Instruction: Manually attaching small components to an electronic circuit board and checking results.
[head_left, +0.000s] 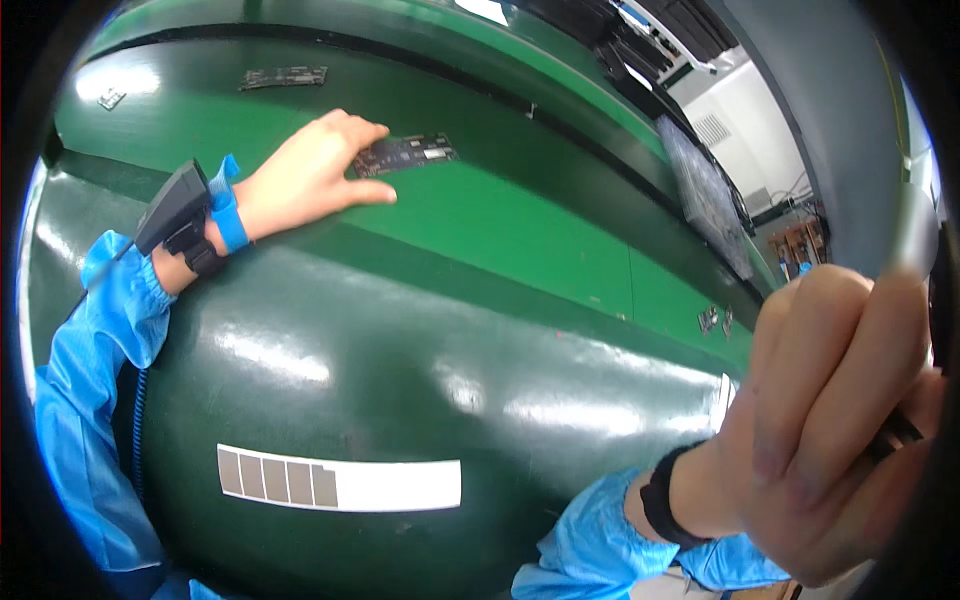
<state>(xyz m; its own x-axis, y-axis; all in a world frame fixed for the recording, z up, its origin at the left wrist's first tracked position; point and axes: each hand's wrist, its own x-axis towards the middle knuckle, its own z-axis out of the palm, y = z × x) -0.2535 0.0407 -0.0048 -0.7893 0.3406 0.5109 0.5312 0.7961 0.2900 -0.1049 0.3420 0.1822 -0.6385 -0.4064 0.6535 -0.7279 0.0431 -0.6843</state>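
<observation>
My left hand (305,180) reaches over the green bench with thumb and forefinger spread apart. Between them lies the near end of a dark printed circuit board (408,152), flat on the bench. A blue wrist strap and a black device are on that wrist. Raised close to the camera at the right, my right hand (840,400) is closed with its fingers curled. Something dark shows in its palm, and a blurred pale shape stands above the knuckles; what it holds I cannot make out.
Another circuit board (284,77) lies at the far left, with a small board (110,98) beside it. Small parts (713,320) sit near my right hand. A white strip with grey labels (280,478) lies in front. A blue coiled cord (139,430) hangs by my left sleeve.
</observation>
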